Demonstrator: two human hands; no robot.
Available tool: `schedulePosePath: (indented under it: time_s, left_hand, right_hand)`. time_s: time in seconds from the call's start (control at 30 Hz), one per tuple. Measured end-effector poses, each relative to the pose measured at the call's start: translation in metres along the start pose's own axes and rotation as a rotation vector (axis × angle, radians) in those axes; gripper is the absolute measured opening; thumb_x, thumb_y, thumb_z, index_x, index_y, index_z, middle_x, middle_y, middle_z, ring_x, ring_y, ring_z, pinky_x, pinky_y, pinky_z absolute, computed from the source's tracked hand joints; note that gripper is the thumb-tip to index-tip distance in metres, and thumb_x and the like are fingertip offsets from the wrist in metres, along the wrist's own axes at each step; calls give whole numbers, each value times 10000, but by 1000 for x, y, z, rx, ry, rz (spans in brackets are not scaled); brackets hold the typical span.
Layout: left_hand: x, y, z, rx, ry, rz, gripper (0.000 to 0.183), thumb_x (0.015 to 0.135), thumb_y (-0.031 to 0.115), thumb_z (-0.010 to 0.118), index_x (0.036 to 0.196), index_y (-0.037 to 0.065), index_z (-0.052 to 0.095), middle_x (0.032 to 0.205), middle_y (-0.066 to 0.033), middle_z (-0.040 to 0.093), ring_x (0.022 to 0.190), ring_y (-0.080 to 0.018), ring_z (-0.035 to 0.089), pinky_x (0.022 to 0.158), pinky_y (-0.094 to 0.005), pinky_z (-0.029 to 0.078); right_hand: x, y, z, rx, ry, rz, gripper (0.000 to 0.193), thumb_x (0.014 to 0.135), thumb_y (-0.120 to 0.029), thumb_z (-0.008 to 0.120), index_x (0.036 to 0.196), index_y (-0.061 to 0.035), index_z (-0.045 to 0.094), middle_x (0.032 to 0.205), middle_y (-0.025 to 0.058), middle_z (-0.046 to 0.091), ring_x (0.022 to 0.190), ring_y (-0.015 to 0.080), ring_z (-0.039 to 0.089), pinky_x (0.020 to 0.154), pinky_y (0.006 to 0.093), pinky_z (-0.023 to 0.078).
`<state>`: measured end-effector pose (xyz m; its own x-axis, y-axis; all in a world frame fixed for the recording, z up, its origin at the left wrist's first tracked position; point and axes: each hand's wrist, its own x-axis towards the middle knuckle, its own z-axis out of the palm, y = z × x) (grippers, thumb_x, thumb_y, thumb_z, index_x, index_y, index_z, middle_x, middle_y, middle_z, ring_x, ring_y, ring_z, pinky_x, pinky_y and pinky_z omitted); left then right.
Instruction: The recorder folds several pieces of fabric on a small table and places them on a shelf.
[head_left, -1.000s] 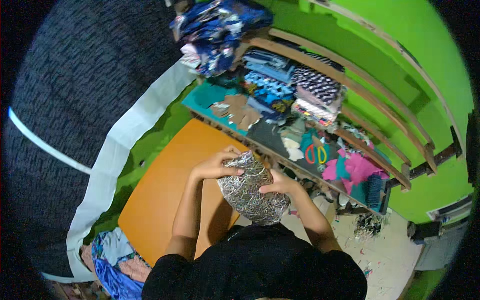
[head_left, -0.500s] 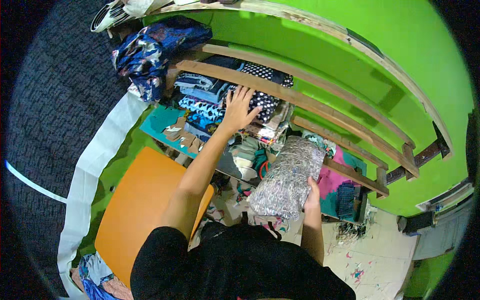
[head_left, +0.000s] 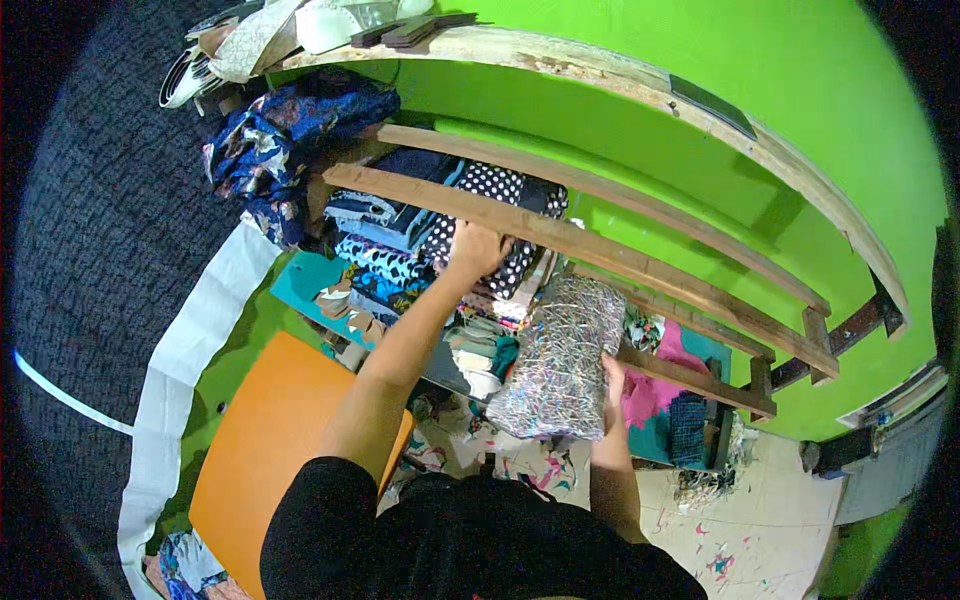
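A thick folded piece of silvery-grey, speckled fabric (head_left: 563,350) rests in front of me, held up by my right hand (head_left: 612,392) gripping its right edge. My left hand (head_left: 479,250) is at a folded black fabric with white polka dots (head_left: 515,268), right against a wooden slat (head_left: 590,235). Its fingers are mostly hidden at the slat, so their grip does not show. Left of that hand are stacked folded denim (head_left: 385,220) and blue-black patterned cloth (head_left: 385,262). Below them sits a pile of pale and green folded pieces (head_left: 480,355).
Wooden rails cross above the shelf; a top plank (head_left: 560,58) carries light-coloured items. Floral blue cloth (head_left: 290,125) hangs at the left end. An orange chair back (head_left: 290,430) stands close on my left. Pink cloth (head_left: 660,375) lies to the right, and scraps litter the floor (head_left: 760,500).
My left hand has gone from lying spread on the polka-dot fabric to having its fingers hidden at the slat. The silvery fabric and my right hand have shifted slightly left; the view has tilted too.
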<state>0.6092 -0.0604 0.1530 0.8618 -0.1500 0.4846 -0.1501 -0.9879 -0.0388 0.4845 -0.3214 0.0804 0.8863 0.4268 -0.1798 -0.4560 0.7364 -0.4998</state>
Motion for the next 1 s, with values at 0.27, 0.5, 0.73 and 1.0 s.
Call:
schedulePosePath:
  time_s: [0.27,0.5,0.73,1.0]
  left_hand:
    - [-4,-26,29,65,39,102,506,754,373,450,1192,124,405,1271,-102,352,1195,-274,270,983,-457,155]
    - [-22,-10,81,-254,-118,63,475,767,360,437,1177,121,419,1247,-103,381,1177,-268,301,978,-430,185]
    - [-23,-29,113,-526,-286,-50,445,780,347,423,1161,117,434,1223,-104,411,1158,-262,331,973,-403,215]
    - [-39,-50,75,-313,-376,-105,528,811,416,260,1218,95,356,1267,-115,353,1174,-292,304,990,-383,190]
  right_hand:
    - [83,5,65,-174,-79,120,358,785,-233,459,1036,21,493,947,135,573,808,242,571,741,349,463]
    - [223,-4,43,-256,-160,230,346,785,-269,498,1030,-25,519,941,92,575,806,204,550,723,333,436]
    - [298,1,96,-313,-119,0,341,778,-266,522,1026,-32,531,949,75,570,817,185,529,743,317,411]
    - [332,31,114,-554,-202,-523,218,761,-158,564,940,-33,569,887,21,570,798,126,508,732,242,385]
